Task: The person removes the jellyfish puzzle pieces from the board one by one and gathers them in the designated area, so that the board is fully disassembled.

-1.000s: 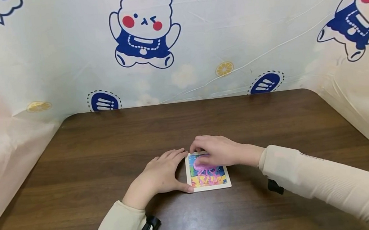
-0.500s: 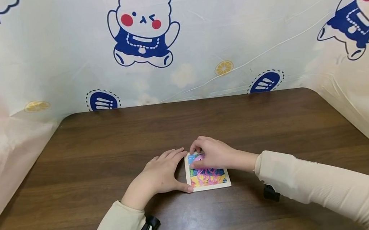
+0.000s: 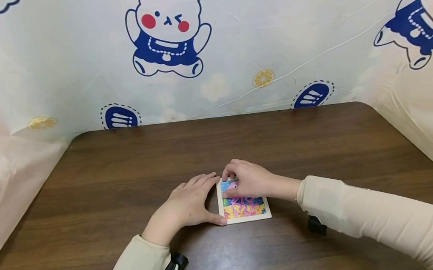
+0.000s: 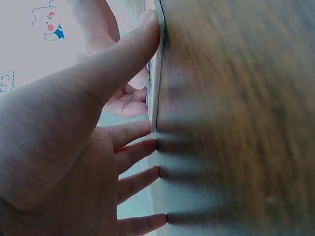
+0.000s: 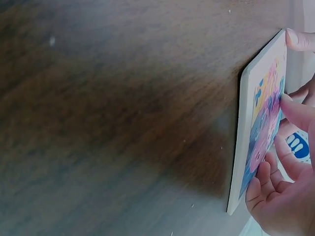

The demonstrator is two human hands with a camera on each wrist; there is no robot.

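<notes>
A flat, squarish picture board (image 3: 245, 213) with a white frame lies on the table. Its bright picture shows a pink sea creature with tentacles over blue and yellow. At the board's left side, my left hand (image 3: 189, 203) has its fingers spread, thumb at the near corner and index finger at the far one. The other left fingertips (image 4: 160, 216) rest on the tabletop. Over the upper part of the picture sits my right hand (image 3: 252, 181), its fingers bent and thumb (image 5: 290, 105) on the picture surface. It hides part of the picture; I cannot tell whether it pinches anything.
The brown wood-grain table (image 3: 127, 159) runs back to a pale printed curtain (image 3: 232, 44) with cartoon bears, which also closes in both sides. Each wrist wears a black strap device, as on the left sleeve (image 3: 135, 264).
My right thumb has shifted left across the picture, and the right forearm has moved slightly left. Over the last half second both hands have stayed almost still. The board keeps its place.
</notes>
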